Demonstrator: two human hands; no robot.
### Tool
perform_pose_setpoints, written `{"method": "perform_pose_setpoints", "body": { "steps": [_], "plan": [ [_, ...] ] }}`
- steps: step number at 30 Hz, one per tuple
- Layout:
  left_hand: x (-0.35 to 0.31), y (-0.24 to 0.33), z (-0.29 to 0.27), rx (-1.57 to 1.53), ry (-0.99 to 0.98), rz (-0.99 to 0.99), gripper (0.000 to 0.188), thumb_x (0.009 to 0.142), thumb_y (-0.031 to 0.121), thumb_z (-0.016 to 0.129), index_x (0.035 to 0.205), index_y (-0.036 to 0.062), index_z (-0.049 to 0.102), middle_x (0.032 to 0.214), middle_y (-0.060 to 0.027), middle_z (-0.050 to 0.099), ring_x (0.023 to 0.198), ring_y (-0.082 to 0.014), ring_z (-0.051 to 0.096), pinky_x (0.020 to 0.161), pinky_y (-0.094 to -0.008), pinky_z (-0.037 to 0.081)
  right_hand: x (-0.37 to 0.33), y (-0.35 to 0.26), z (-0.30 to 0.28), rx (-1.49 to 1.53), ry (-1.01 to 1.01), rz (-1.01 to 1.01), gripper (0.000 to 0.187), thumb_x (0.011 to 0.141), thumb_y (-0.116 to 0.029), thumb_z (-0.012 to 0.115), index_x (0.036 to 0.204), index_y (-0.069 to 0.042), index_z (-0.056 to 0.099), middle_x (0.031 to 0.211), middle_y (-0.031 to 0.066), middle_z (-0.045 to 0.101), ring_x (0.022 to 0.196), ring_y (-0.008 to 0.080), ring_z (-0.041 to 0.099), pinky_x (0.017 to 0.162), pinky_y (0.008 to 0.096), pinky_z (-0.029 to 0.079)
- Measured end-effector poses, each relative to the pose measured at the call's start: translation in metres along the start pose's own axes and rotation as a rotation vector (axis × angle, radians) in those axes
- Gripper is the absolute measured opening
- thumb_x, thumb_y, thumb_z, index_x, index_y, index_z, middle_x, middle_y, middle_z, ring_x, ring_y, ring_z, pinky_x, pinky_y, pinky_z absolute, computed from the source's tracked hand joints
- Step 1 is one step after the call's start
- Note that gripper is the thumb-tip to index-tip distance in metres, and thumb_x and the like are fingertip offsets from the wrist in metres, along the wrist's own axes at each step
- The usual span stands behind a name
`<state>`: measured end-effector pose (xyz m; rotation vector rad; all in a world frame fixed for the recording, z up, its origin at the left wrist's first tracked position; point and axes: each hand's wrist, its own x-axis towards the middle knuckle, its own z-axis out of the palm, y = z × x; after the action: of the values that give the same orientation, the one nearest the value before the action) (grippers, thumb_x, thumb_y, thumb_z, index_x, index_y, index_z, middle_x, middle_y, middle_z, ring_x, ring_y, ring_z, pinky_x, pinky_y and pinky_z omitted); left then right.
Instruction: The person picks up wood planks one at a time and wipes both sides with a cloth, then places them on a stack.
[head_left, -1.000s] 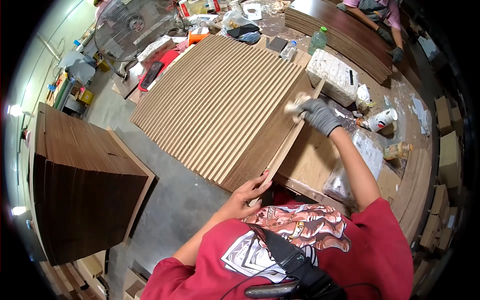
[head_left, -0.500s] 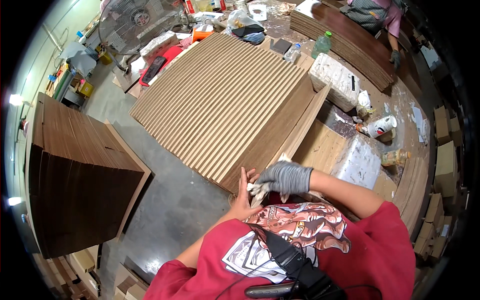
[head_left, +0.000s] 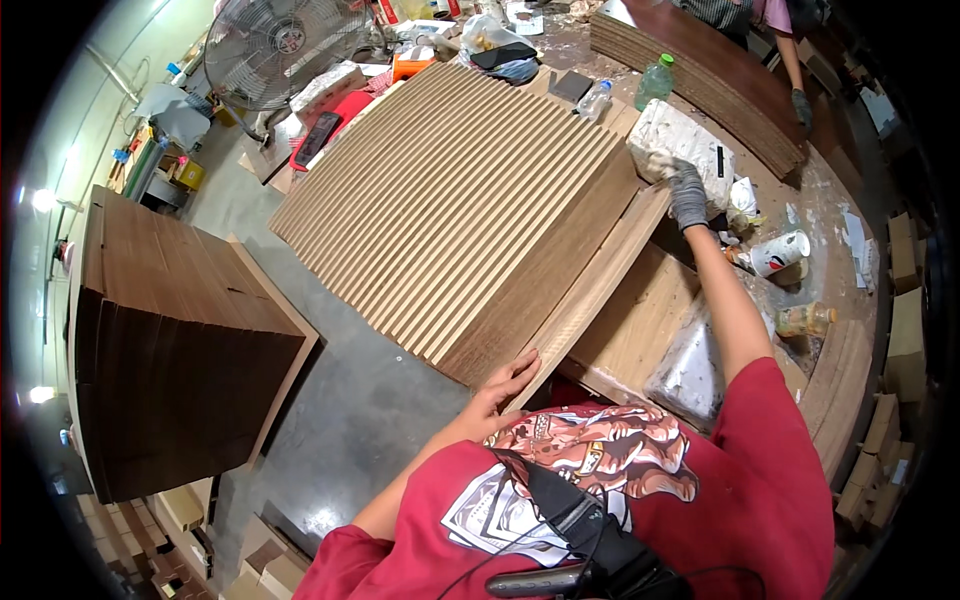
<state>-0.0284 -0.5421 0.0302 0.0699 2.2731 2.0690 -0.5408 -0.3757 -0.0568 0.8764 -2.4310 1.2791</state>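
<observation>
A long wooden board (head_left: pixel 600 285) runs away from me along the right side of a fanned stack of wooden boards (head_left: pixel 450 200). My left hand (head_left: pixel 508 386) is bare and holds the board's near end, its fingers laid over the wood. At the far end is my right hand (head_left: pixel 688 198) in a grey knit glove, closed around a whitish rag (head_left: pixel 660 166). The rag is up against the board's far end, beside a white wrapped block (head_left: pixel 690 145). The glove hides part of the rag.
A tall stack of dark panels (head_left: pixel 185 345) stands at left. A fan (head_left: pixel 290 45), a phone (head_left: pixel 318 138) and a green bottle (head_left: pixel 655 82) lie beyond the boards. On the right are a white cup (head_left: pixel 780 253) and a small bottle (head_left: pixel 805 320). A co-worker's gloved hand (head_left: pixel 801 108) is at far right.
My right hand has moved with the rag from the board's near end to its far end. My left hand has shifted onto the near end of the board.
</observation>
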Motion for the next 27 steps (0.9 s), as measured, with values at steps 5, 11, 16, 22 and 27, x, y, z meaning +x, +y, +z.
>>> {"method": "perform_pose_setpoints", "body": {
  "steps": [5, 11, 16, 22, 27],
  "plan": [
    [0.006, 0.024, 0.002, 0.138, 0.040, -0.081, 0.069, 0.085, 0.008, 0.059, 0.148, 0.0039, 0.030, 0.148, -0.0178, 0.035, 0.135, -0.0291, 0.036, 0.109, -0.0338, 0.028, -0.003, 0.029, 0.016, 0.119, 0.642, 0.466, 0.026, 0.090, -0.011, 0.056, 0.110, 0.005, 0.062, 0.099, 0.0163, 0.066, 0.088, 0.0243, 0.062, 0.083, 0.0331, 0.048],
    [0.036, 0.055, -0.002, 0.505, 0.158, -0.366, 0.047, 0.093, 0.015, 0.053, 0.136, 0.0023, 0.042, 0.111, -0.0245, 0.058, 0.098, -0.0404, 0.059, 0.080, -0.0452, 0.048, -0.024, 0.016, 0.044, 0.794, 0.791, 0.532, 0.025, 0.090, -0.003, 0.051, 0.112, 0.004, 0.061, 0.103, 0.0135, 0.068, 0.083, 0.0184, 0.062, 0.079, 0.0284, 0.049],
    [0.058, 0.037, -0.004, 0.650, 0.387, -0.427, 0.026, 0.097, 0.027, 0.049, 0.101, 0.0008, 0.052, 0.081, -0.0273, 0.060, 0.082, -0.0486, 0.057, 0.068, -0.0544, 0.044, -0.100, -0.114, 0.086, 0.382, 0.351, 0.618, 0.020, 0.091, 0.000, 0.054, 0.110, 0.002, 0.060, 0.107, 0.0111, 0.065, 0.091, 0.0158, 0.061, 0.080, 0.0292, 0.049],
    [0.043, 0.010, -0.019, 0.555, 0.429, -0.298, 0.029, 0.098, 0.028, 0.048, 0.092, 0.0005, 0.055, 0.077, -0.0272, 0.059, 0.079, -0.0475, 0.058, 0.064, -0.0514, 0.043, -0.225, -0.208, 0.098, 0.254, 0.209, 0.466, 0.030, 0.086, -0.005, 0.065, 0.115, 0.000, 0.059, 0.124, 0.0130, 0.050, 0.109, 0.0217, 0.053, 0.097, 0.0329, 0.043],
    [0.022, 0.027, -0.010, 0.494, 0.422, -0.211, 0.024, 0.097, 0.023, 0.052, 0.105, 0.0010, 0.059, 0.077, -0.0277, 0.059, 0.077, -0.0466, 0.058, 0.063, -0.0482, 0.045, -0.219, -0.230, 0.084, 0.542, 0.191, 0.774, 0.048, 0.086, -0.031, 0.070, 0.117, 0.001, 0.053, 0.110, 0.0118, 0.053, 0.104, 0.0215, 0.052, 0.094, 0.0346, 0.043]
  ]
}}
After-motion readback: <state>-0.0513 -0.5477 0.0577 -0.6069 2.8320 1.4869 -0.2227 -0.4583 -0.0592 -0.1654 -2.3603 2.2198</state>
